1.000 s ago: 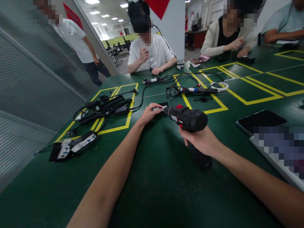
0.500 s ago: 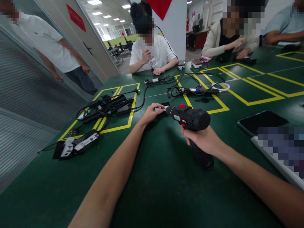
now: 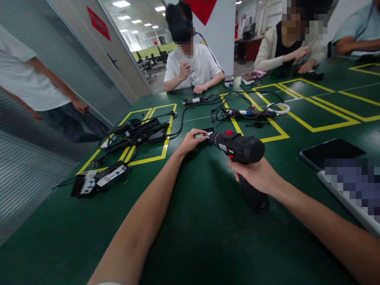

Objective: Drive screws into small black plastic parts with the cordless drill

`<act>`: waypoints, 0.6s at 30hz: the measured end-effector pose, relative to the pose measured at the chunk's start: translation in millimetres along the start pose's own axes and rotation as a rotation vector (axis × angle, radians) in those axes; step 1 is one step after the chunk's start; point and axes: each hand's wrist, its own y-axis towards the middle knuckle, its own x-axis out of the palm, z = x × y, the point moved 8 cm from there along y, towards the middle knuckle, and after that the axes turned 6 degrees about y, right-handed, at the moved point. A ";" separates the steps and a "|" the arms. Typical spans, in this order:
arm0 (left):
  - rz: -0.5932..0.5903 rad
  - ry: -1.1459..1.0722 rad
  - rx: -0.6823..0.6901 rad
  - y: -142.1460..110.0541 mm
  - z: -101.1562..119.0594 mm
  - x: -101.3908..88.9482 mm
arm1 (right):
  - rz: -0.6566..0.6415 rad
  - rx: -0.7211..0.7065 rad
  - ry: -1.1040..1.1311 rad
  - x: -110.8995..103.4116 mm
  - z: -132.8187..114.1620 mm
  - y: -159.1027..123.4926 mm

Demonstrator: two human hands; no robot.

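The drill [image 3: 242, 147] has a pale label [image 3: 222, 147] and white letters on its side, but they are too small to read. The drill is black, with a red part on top and more red on its side. It is over the green worktop [image 3: 208, 237], with its nose pointing away and to the left, and its handle [image 3: 252, 194] slanting down. The right hand [image 3: 258, 176] has its grip wrapped around that handle. The left hand [image 3: 191, 140] touches a small pale piece [image 3: 202, 135] near the drill's nose; how firm its grip is cannot be told.
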 end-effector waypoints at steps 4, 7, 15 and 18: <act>0.007 -0.009 0.005 0.1 -1.0 0.0 | 0.006 -0.001 0.000 -0.8 -0.4 0.2; 0.000 -0.013 -0.005 0.1 -2.9 0.7 | 0.017 0.006 -0.016 -1.4 1.1 0.6; 0.013 -0.009 -0.023 -0.7 -1.8 -0.6 | -0.004 -0.030 -0.006 0.6 1.0 2.6; 0.013 -0.011 -0.030 -1.1 -1.1 -0.6 | 0.002 -0.026 -0.029 -0.1 1.5 2.9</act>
